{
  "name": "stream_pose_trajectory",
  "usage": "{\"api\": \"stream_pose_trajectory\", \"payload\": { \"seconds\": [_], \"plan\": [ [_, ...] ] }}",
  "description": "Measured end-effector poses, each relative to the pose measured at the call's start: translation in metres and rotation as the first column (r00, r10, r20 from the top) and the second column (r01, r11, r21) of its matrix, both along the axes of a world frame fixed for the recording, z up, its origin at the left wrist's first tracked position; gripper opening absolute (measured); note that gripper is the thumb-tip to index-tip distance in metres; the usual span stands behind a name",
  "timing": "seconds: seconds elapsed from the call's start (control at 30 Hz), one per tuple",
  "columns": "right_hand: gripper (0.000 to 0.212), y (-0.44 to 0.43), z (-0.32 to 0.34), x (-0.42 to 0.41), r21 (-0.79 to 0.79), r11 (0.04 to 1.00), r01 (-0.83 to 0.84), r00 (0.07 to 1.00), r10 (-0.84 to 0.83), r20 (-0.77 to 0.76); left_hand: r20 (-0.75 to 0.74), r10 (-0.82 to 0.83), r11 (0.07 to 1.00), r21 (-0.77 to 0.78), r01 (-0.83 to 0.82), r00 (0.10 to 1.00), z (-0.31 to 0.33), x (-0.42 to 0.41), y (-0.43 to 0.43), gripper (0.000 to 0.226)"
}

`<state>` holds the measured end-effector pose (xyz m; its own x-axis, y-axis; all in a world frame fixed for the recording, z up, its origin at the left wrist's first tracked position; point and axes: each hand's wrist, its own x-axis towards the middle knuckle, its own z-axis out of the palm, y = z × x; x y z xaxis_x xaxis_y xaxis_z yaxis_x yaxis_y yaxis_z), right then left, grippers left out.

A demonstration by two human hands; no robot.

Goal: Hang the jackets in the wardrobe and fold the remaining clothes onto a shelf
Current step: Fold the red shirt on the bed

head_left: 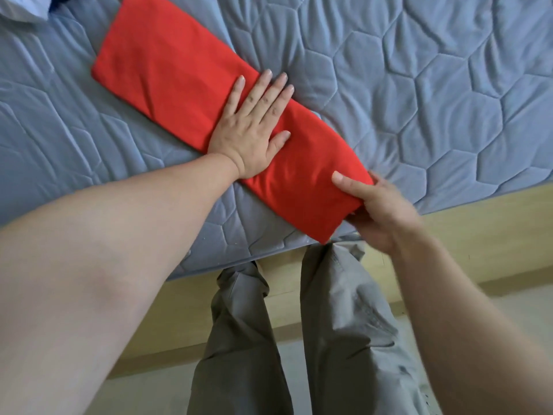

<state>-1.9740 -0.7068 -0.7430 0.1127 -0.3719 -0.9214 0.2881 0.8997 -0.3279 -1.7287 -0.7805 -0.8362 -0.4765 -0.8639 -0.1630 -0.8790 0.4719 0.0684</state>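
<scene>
A red garment (167,67), folded into a long narrow strip, lies diagonally on the grey quilted mattress (419,85). My left hand (251,130) presses flat on its middle with fingers straight and spread. My right hand (377,211) grips the near end of the strip at the mattress edge, thumb on top and fingers underneath.
A pale blue and white cloth (24,9) shows at the top left corner. The light wooden bed frame (478,229) runs along the mattress's near edge. My legs in grey trousers (344,324) stand against it on a pale floor.
</scene>
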Motion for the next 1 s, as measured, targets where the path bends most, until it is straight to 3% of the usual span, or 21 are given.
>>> {"api": "stream_pose_trajectory", "payload": {
  "seconds": [0.1, 0.2, 0.3, 0.37, 0.57, 0.7, 0.8, 0.9, 0.97, 1.0],
  "plan": [
    [0.059, 0.033, 0.003, 0.033, 0.011, 0.921, 0.389, 0.917, -0.388, 0.091, 0.001, 0.013, 1.000, 0.011, -0.013, 1.000, 0.002, -0.001, -0.001, 0.070],
    [0.047, 0.045, 0.000, 0.059, -0.006, 0.902, 0.432, 0.892, -0.429, -0.141, -0.007, 0.018, 1.000, 0.022, -0.018, 1.000, 0.004, -0.002, -0.001, 0.070],
    [0.027, 0.043, 0.001, 0.070, -0.152, 0.963, 0.224, 0.807, -0.271, -0.525, -0.010, 0.020, 0.999, 0.034, -0.020, 1.000, 0.007, -0.002, 0.000, 0.070],
    [0.017, 0.035, 0.011, 0.068, -0.258, 0.965, 0.049, 0.716, -0.214, -0.665, -0.017, 0.052, 0.998, 0.044, -0.051, 0.999, 0.012, -0.006, 0.003, 0.069],
    [0.025, 0.011, 0.066, 0.038, -0.379, 0.903, -0.202, 0.505, -0.235, -0.830, -0.144, 0.290, 0.954, 0.120, -0.275, 0.946, 0.030, -0.057, 0.021, 0.067],
    [0.030, 0.009, 0.097, 0.029, -0.292, 0.890, -0.351, 0.336, -0.171, -0.926, -0.194, 0.318, 0.938, 0.207, -0.279, 0.928, 0.038, -0.115, 0.042, 0.066],
    [0.036, 0.007, 0.108, 0.031, -0.138, 0.887, -0.440, 0.252, -0.025, -0.967, -0.222, 0.349, 0.920, 0.264, -0.289, 0.910, 0.040, -0.127, 0.045, 0.067],
    [0.033, -0.003, 0.110, 0.046, -0.169, 0.873, -0.458, 0.284, -0.037, -0.958, -0.454, 0.423, 0.891, 0.368, -0.268, 0.784, 0.053, -0.104, 0.036, 0.061],
    [0.032, -0.009, 0.110, 0.069, -0.287, 0.845, -0.452, 0.362, -0.120, -0.925, -0.564, 0.600, 0.788, 0.538, -0.298, 0.568, 0.068, -0.079, 0.026, 0.048],
    [0.032, -0.013, 0.109, 0.085, -0.341, 0.821, -0.458, 0.411, -0.145, -0.900, -0.540, 0.741, 0.665, 0.670, -0.328, 0.398, 0.076, -0.063, 0.019, 0.039]
  ]
}}
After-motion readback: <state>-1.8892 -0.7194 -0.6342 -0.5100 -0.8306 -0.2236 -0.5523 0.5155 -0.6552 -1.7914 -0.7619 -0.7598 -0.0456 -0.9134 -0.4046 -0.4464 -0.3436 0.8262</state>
